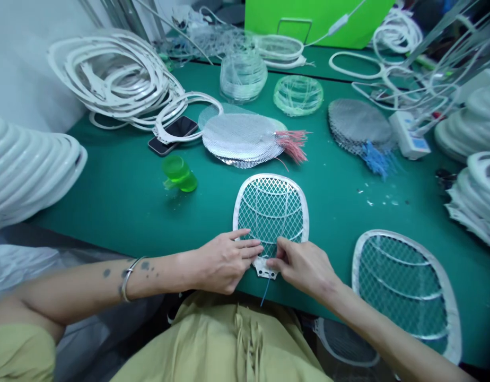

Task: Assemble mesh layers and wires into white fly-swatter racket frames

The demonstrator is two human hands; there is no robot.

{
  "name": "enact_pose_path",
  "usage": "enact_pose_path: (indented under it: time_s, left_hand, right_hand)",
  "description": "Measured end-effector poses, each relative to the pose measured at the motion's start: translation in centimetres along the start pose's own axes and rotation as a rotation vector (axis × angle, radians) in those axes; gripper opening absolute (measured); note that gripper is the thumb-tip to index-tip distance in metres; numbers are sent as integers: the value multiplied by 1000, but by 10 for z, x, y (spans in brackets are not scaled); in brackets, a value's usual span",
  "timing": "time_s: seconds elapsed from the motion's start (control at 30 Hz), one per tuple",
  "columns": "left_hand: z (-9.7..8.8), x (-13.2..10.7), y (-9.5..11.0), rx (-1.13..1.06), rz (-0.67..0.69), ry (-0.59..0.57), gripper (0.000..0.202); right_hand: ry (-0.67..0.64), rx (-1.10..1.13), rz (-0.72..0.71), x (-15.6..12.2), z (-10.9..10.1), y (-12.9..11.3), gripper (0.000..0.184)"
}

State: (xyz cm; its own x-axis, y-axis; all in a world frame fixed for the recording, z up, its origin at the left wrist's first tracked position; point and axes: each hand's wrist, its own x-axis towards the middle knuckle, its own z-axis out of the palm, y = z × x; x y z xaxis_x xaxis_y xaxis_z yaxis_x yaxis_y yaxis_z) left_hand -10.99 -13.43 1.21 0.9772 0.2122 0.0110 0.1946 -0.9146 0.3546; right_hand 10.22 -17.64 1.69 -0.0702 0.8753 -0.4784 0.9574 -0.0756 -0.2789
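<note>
A white mosquito-racket frame with a metal mesh lies on the green table in front of me. My left hand rests flat on its lower left edge, fingers stretched out over rim and mesh. At the lower right of the mesh, just above the neck piece, the fingers of my right hand are pinched together; what lies between them is hidden. From the neck piece a thin blue wire hangs toward my lap.
Mesh sheets with red wires lie behind the frame, mesh with blue wires to their right. A second meshed frame lies at right. Stacked white frames stand left. A green tape roll and phones lie between.
</note>
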Motion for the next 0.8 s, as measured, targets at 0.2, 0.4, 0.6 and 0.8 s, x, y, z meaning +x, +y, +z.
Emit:
enact_pose_path:
  time_s: [0.2,0.4,0.6,0.8]
  left_hand:
    - [-6,-11,-30,-177,-190,178,36]
    - [10,-5,-43,3,-453,209,67]
    - [1,20,-26,-127,-473,318,53]
    - [-83,86,-123,4,-956,600,40]
  right_hand:
    - [337,-24,-233,-8,13,17,23]
    - [569,-216,-323,-8,40,52,93]
    - [169,-118,-110,-31,34,96,91]
    - [314,59,-202,11,-86,48,40]
